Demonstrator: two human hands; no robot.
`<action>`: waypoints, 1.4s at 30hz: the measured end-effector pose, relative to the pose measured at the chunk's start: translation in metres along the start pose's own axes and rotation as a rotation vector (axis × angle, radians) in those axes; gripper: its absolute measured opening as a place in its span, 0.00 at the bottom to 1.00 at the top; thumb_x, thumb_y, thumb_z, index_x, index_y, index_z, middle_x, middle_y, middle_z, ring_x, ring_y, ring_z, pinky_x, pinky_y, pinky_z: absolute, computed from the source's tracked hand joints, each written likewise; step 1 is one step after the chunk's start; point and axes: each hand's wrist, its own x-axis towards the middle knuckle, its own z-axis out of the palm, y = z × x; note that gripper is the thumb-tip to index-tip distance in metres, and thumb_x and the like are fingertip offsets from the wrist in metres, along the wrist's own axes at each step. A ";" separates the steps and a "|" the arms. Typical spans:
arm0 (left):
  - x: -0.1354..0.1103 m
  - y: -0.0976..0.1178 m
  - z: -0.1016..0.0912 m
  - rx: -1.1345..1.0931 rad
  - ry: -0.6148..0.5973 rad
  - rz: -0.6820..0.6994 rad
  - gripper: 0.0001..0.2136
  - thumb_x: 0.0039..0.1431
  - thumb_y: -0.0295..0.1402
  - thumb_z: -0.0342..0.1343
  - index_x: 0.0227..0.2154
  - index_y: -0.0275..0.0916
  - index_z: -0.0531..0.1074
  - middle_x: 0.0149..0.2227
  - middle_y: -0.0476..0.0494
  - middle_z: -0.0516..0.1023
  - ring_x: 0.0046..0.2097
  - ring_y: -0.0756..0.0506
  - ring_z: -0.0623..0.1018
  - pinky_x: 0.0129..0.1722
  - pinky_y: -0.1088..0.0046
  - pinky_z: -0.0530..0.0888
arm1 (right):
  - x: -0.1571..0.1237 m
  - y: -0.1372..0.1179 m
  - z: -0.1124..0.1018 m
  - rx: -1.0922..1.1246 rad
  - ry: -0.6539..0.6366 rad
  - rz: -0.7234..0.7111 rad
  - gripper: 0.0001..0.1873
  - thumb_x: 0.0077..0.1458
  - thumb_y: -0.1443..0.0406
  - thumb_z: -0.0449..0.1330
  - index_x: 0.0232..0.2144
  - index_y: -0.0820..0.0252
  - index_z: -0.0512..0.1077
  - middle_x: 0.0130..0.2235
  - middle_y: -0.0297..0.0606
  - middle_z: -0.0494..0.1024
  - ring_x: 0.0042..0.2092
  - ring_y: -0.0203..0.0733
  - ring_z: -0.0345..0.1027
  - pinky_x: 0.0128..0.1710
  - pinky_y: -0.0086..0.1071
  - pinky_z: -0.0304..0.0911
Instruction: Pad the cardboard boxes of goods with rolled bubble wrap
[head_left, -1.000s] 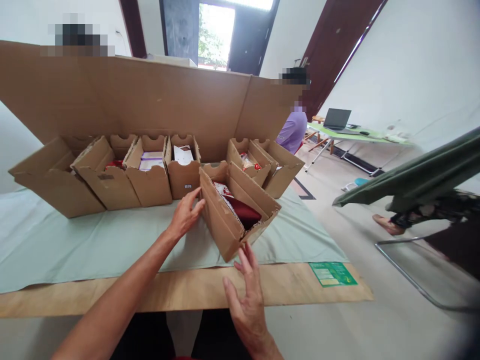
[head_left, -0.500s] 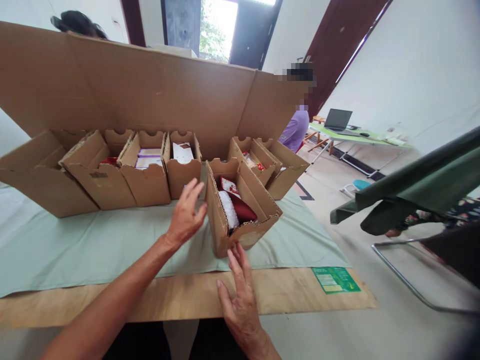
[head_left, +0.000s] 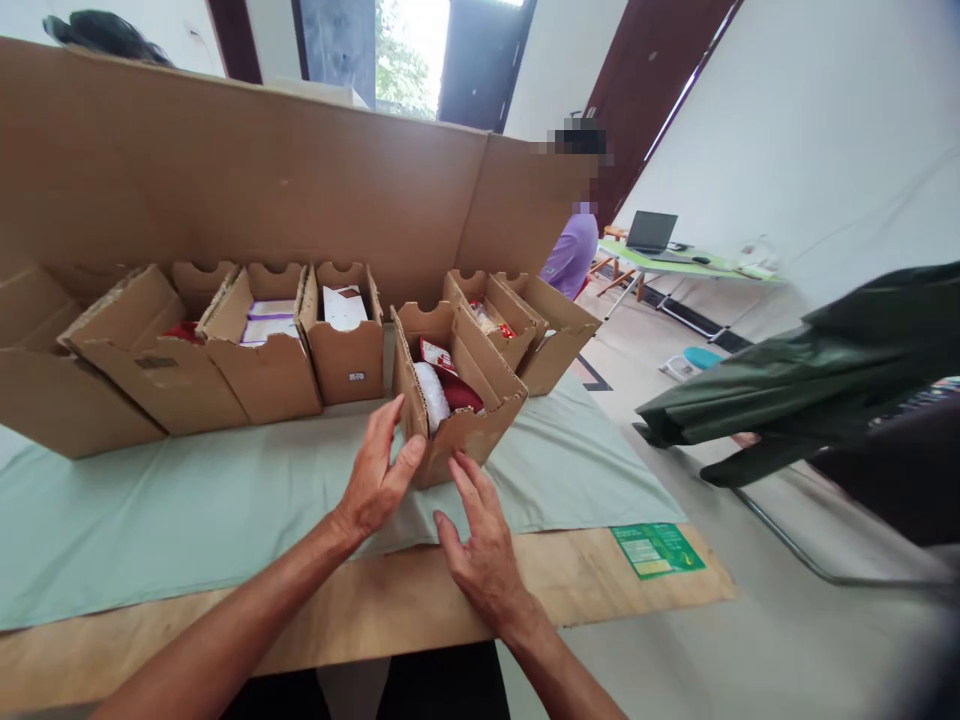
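Head view shows a ragged brown box [head_left: 471,436] with red and white contents [head_left: 459,392], left hand [head_left: 379,478] and right hand [head_left: 481,548] beside it, loosely spread.

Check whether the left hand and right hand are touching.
Apart. The head view shows pale green cloth and a lower corner of the nearest cardboard box in the gap between left hand and right hand.
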 end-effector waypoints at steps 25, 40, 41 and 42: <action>0.075 -0.079 0.049 -0.066 0.107 -0.237 0.38 0.60 0.36 0.56 0.72 0.35 0.55 0.73 0.34 0.60 0.73 0.35 0.61 0.75 0.55 0.52 | 0.117 0.206 -0.066 0.191 0.309 0.528 0.43 0.48 0.55 0.67 0.65 0.57 0.64 0.69 0.53 0.63 0.68 0.62 0.58 0.63 0.59 0.62; 0.112 -0.094 0.060 -0.106 0.232 -0.248 0.37 0.54 0.31 0.50 0.70 0.43 0.60 0.68 0.46 0.70 0.71 0.38 0.65 0.74 0.57 0.55 | 0.154 0.264 -0.077 0.450 0.210 0.564 0.37 0.36 0.49 0.74 0.47 0.57 0.70 0.52 0.47 0.79 0.51 0.53 0.73 0.54 0.50 0.70; 0.114 -0.093 0.062 -0.102 0.233 -0.260 0.37 0.54 0.30 0.49 0.71 0.44 0.60 0.68 0.47 0.71 0.71 0.38 0.65 0.74 0.57 0.56 | 0.154 0.263 -0.078 0.440 0.214 0.568 0.36 0.36 0.49 0.73 0.46 0.57 0.71 0.51 0.47 0.80 0.51 0.53 0.74 0.53 0.50 0.71; 0.116 -0.091 0.063 -0.096 0.229 -0.273 0.38 0.54 0.29 0.49 0.71 0.45 0.60 0.67 0.47 0.72 0.71 0.38 0.66 0.74 0.56 0.57 | 0.154 0.260 -0.079 0.428 0.221 0.570 0.36 0.35 0.49 0.73 0.45 0.58 0.71 0.50 0.47 0.80 0.50 0.53 0.74 0.52 0.50 0.71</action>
